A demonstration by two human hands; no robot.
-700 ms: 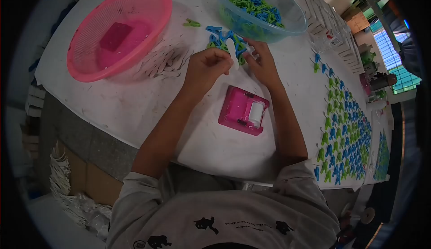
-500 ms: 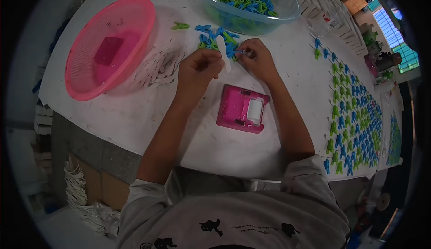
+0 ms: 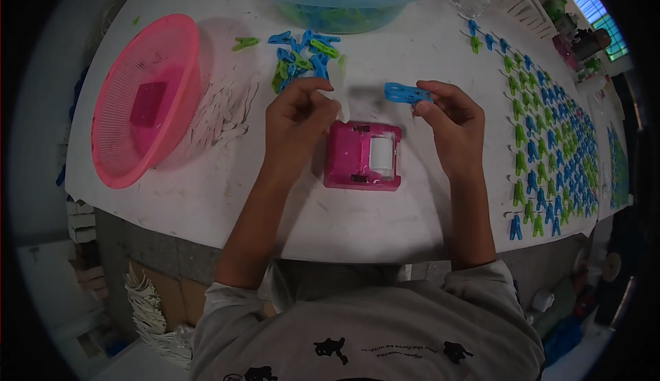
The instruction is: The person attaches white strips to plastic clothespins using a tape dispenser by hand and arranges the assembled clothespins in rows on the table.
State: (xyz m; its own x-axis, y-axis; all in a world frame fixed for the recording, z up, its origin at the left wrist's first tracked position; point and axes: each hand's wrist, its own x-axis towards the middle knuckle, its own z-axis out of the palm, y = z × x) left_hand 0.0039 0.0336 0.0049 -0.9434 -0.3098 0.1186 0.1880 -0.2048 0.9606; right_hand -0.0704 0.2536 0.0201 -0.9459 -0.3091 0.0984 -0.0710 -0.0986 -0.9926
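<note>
My right hand (image 3: 454, 123) pinches a blue plastic clothespin (image 3: 402, 93) by one end, held up over the white table. Between the thumb and fingers of my left hand (image 3: 299, 123) is a flat white strip (image 3: 344, 111), partly hidden by the fingertips. Just beyond that hand lies a small pile of blue and green clothespins (image 3: 302, 57). Below and between both hands sits a pink box with a white roller (image 3: 382, 158). Loose white strips (image 3: 218, 114) are heaped to the left of my left hand.
A pink basket (image 3: 185, 92) with a dark pink block inside stands at the left. At the back is a clear bluish tub (image 3: 337, 17) full of clothespins. Rows of blue and green clothespins (image 3: 543, 151) cover the table's right side. One green clothespin (image 3: 245, 43) lies apart.
My right hand has left the pile and moved right and toward me, bringing out the blue clothespin. My left hand still holds the white strip, now lower and nearer the pink box. The camera view has shifted.
</note>
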